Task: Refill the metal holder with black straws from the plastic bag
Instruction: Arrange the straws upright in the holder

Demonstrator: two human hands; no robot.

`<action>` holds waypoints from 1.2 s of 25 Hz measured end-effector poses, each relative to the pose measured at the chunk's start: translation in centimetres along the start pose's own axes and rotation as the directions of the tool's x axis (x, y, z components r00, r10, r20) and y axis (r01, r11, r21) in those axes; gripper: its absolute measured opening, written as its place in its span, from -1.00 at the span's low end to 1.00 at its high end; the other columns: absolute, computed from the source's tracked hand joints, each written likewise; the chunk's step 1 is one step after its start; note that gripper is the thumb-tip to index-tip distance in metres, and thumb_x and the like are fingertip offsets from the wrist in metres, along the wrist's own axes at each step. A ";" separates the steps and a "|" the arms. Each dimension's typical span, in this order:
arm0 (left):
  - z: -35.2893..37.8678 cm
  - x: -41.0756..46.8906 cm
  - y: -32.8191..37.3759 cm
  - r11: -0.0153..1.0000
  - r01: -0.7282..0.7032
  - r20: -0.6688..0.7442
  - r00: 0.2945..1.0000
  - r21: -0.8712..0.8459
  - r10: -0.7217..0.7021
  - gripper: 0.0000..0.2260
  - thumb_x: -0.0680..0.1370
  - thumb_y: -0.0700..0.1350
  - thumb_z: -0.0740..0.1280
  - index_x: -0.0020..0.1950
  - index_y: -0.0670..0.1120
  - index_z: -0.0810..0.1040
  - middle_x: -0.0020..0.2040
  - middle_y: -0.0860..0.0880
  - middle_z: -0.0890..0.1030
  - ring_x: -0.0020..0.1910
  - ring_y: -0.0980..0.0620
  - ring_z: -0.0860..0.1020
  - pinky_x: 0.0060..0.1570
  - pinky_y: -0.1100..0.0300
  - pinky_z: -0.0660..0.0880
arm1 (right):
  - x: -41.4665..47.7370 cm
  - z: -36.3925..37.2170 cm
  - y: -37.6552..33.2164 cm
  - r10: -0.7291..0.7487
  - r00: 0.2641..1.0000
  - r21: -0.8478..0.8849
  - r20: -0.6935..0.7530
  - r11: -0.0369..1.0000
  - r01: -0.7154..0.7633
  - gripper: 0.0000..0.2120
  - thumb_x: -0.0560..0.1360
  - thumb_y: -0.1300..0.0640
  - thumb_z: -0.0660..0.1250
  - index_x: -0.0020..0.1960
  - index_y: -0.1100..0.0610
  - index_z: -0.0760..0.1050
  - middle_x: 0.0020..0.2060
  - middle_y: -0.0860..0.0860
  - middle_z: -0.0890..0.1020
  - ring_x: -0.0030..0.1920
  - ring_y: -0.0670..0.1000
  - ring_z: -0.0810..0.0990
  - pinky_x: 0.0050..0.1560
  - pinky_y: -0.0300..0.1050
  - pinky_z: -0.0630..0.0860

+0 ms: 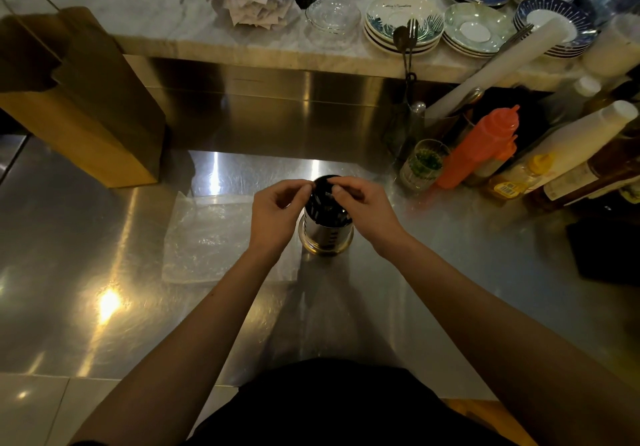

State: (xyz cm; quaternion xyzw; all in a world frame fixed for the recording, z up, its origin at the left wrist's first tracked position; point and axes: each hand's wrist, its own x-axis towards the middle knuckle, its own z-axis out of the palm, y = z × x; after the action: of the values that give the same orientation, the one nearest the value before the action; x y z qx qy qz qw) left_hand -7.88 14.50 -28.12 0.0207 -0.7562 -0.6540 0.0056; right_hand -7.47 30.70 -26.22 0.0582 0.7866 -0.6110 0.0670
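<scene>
Head view: we see metal holder upright on steel counter, centre, just ahead of us; black straws stand inside, long axis vertical, tops toward camera; left hand at bundle's left edge, thumb and forefinger narrowed to pinch on tops; right hand at right edge, fingers curled, tips seemingly pinching tops too; both hands equally near; plastic bag lies flat just left of holder, under left wrist; we judge straws run straight down from fingertips, so coming move goes downward.
</scene>
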 end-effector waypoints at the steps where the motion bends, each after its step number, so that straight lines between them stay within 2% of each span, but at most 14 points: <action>1: -0.1 0.2 0.1 1.000 0.009 0.009 1.000 0.007 -0.009 -0.89 0.56 -0.19 0.36 0.02 -0.03 0.66 -0.08 0.08 0.69 -0.04 0.17 0.66 0.01 0.32 0.56 | 0.0 0.0 0.0 0.007 1.000 0.017 -0.006 1.000 -0.007 -0.78 0.59 0.21 0.26 0.19 0.09 0.60 -0.01 -0.11 0.63 0.02 -0.21 0.59 0.03 -0.37 0.49; 3: -0.2 0.2 0.2 0.997 -0.002 0.012 1.000 0.082 0.001 -0.91 0.56 -0.14 0.37 0.00 0.01 0.65 -0.10 0.14 0.68 -0.06 0.23 0.64 -0.01 0.37 0.55 | 0.1 0.0 0.0 0.018 1.000 0.029 -0.017 0.999 -0.018 -0.79 0.59 0.21 0.27 0.17 0.09 0.60 -0.01 -0.10 0.64 0.03 -0.19 0.59 0.05 -0.34 0.50; 5: -0.3 0.1 0.3 0.973 -0.075 0.024 0.997 0.220 0.071 -0.92 0.57 -0.11 0.36 0.00 0.04 0.64 -0.12 0.21 0.64 -0.09 0.32 0.60 -0.09 0.50 0.49 | 0.1 0.1 0.1 0.025 0.999 0.030 -0.027 0.999 -0.024 -0.80 0.58 0.20 0.27 0.15 0.08 0.60 0.00 -0.07 0.65 0.07 -0.13 0.60 0.09 -0.30 0.51; 7: -0.6 0.1 0.3 0.904 -0.212 0.079 0.977 0.372 0.196 -0.88 0.58 -0.15 0.34 0.06 -0.03 0.65 -0.07 0.13 0.65 -0.12 0.31 0.56 -0.09 0.52 0.46 | 0.3 0.2 0.2 0.033 0.998 0.024 -0.047 0.999 -0.032 -0.80 0.58 0.20 0.28 0.15 0.08 0.61 0.04 -0.02 0.67 0.11 -0.05 0.61 0.15 -0.21 0.53; 8: -0.7 0.2 0.3 0.858 -0.278 0.122 0.961 0.431 0.250 -0.85 0.58 -0.17 0.34 0.10 -0.07 0.65 -0.02 0.05 0.68 -0.10 0.28 0.55 -0.04 0.46 0.48 | 0.4 0.2 0.2 0.036 0.997 0.018 -0.063 0.999 -0.035 -0.81 0.58 0.19 0.29 0.14 0.09 0.61 0.05 0.00 0.67 0.12 -0.03 0.62 0.18 -0.16 0.54; 9: -0.8 0.3 0.3 0.825 -0.322 0.161 0.947 0.464 0.279 -0.83 0.58 -0.18 0.33 0.14 -0.10 0.65 0.02 -0.02 0.69 -0.07 0.22 0.55 0.00 0.40 0.49 | 0.5 0.2 0.3 0.038 0.996 0.013 -0.080 0.999 -0.037 -0.81 0.57 0.19 0.30 0.14 0.09 0.62 0.05 0.02 0.68 0.12 -0.02 0.62 0.20 -0.12 0.54; 11: -0.6 0.4 0.5 0.822 -0.337 0.190 0.941 0.459 0.279 -0.83 0.58 -0.17 0.34 0.14 -0.11 0.65 0.03 -0.07 0.69 -0.09 0.21 0.55 -0.03 0.47 0.46 | 0.5 0.2 0.5 0.049 0.993 0.030 -0.106 0.998 -0.046 -0.83 0.56 0.19 0.32 0.12 0.11 0.62 0.04 0.04 0.69 0.11 -0.01 0.64 0.21 -0.09 0.55; 13: -0.3 0.6 0.7 0.877 -0.267 0.161 0.962 0.401 0.220 -0.86 0.57 -0.12 0.36 0.09 -0.08 0.65 -0.03 -0.03 0.69 -0.16 0.27 0.56 -0.14 0.55 0.46 | 0.5 0.0 0.6 0.065 0.992 0.073 -0.108 0.996 -0.057 -0.85 0.54 0.20 0.35 0.07 0.11 0.64 0.01 0.05 0.70 0.08 -0.01 0.65 0.19 -0.07 0.56; 15: 0.0 1.1 0.9 0.932 -0.152 0.121 0.986 0.330 0.118 -0.84 0.55 -0.04 0.38 0.11 -0.01 0.62 -0.05 0.03 0.67 -0.14 0.31 0.57 -0.16 0.53 0.47 | 0.6 -0.2 0.5 0.071 0.993 0.105 -0.097 0.993 -0.061 -0.87 0.53 0.22 0.36 0.03 0.09 0.65 -0.03 0.04 0.71 0.05 -0.02 0.67 0.17 -0.08 0.57; 18: 0.2 2.1 1.4 0.964 0.015 0.133 0.990 0.264 -0.052 -0.80 0.54 0.03 0.38 0.15 0.08 0.59 -0.06 0.11 0.63 -0.06 0.19 0.62 -0.12 0.38 0.55 | 0.6 -0.2 0.5 0.090 0.992 0.129 -0.089 0.989 -0.078 -0.88 0.52 0.22 0.37 0.00 0.09 0.66 -0.05 0.04 0.71 0.04 -0.02 0.67 0.12 -0.11 0.58; 22: 0.4 3.4 2.1 0.968 0.146 0.249 0.949 0.202 -0.195 -0.94 0.53 -0.05 0.40 -0.02 0.06 0.65 -0.08 0.08 0.65 0.01 0.12 0.60 0.04 0.16 0.55 | 0.7 -0.3 0.3 0.108 0.987 0.132 -0.117 0.987 -0.092 -0.89 0.51 0.22 0.38 -0.01 0.12 0.66 -0.08 0.03 0.71 0.00 -0.04 0.67 0.02 -0.21 0.54; 26: 0.5 4.0 2.6 0.958 0.178 0.263 0.936 0.227 -0.236 -0.93 0.51 -0.10 0.42 -0.13 0.07 0.65 -0.11 0.03 0.66 -0.05 0.13 0.60 -0.04 0.22 0.53 | 1.0 -0.4 -0.2 0.160 0.979 0.150 -0.126 0.979 -0.140 -0.91 0.51 0.21 0.38 -0.03 0.13 0.65 -0.12 0.01 0.69 -0.02 -0.05 0.66 0.04 -0.17 0.56; 30: 0.5 4.0 2.5 0.952 0.169 0.251 0.939 0.255 -0.233 -0.98 0.50 -0.07 0.43 -0.09 0.03 0.66 -0.11 0.03 0.67 -0.05 0.16 0.60 -0.06 0.23 0.53 | 1.2 -0.4 -0.8 0.206 0.971 0.145 -0.124 0.972 -0.187 -0.92 0.51 0.20 0.36 -0.08 0.10 0.64 -0.17 -0.02 0.67 -0.08 -0.09 0.63 -0.09 -0.22 0.51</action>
State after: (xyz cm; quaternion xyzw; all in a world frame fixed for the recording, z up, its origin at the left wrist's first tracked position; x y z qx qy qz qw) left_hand -11.95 15.20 -25.79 0.0068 -0.8137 -0.5558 -0.1702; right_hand -8.83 30.90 -25.55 0.1824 0.7375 -0.6467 0.0686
